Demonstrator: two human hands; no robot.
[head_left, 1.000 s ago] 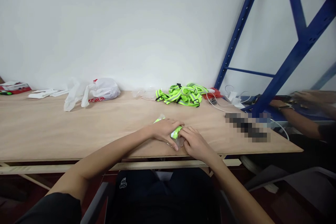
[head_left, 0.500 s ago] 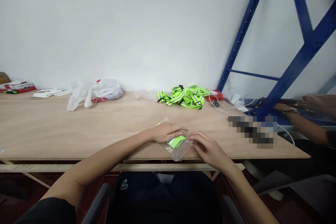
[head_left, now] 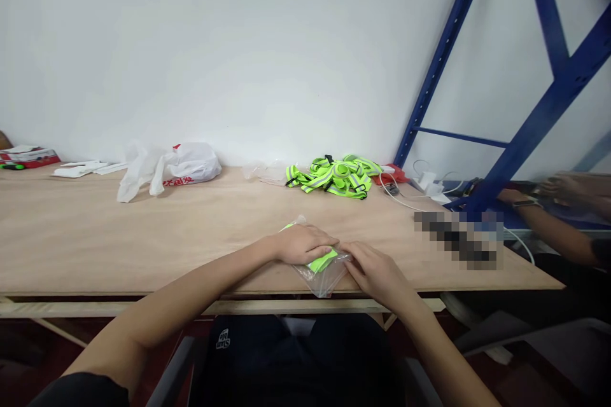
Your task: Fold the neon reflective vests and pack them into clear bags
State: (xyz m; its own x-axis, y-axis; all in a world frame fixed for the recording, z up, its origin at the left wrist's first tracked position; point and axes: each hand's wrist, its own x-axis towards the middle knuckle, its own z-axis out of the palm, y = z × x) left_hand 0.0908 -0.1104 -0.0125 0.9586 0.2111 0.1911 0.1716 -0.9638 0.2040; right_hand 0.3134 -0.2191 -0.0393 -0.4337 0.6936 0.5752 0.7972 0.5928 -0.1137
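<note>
A clear plastic bag point(head_left: 327, 284) lies at the table's front edge with a folded neon-yellow reflective strap point(head_left: 323, 262) inside. My left hand point(head_left: 304, 245) rests flat across the bag, fingers stretched out to the right, covering much of the strap. Along the bag's right edge, my right hand point(head_left: 375, 269) has its thumb and fingers closed on the plastic. The fingertips of both hands nearly meet over the bag. Another bit of neon shows past the far side of my left hand.
Behind the hands lies a heap of neon-yellow reflective straps point(head_left: 337, 177) with black buckles. A white carrier bag point(head_left: 195, 164) and papers point(head_left: 81, 169) are at the left. White cables, a red bag point(head_left: 395, 173) and a blue metal frame point(head_left: 508, 146) stand right, near another person's arm point(head_left: 554, 226).
My left hand has pressed flatter over the bag, its fingers lower. The right fingers have drawn in closer to the left fingertips, and the bag's near corner has shifted slightly toward me.
</note>
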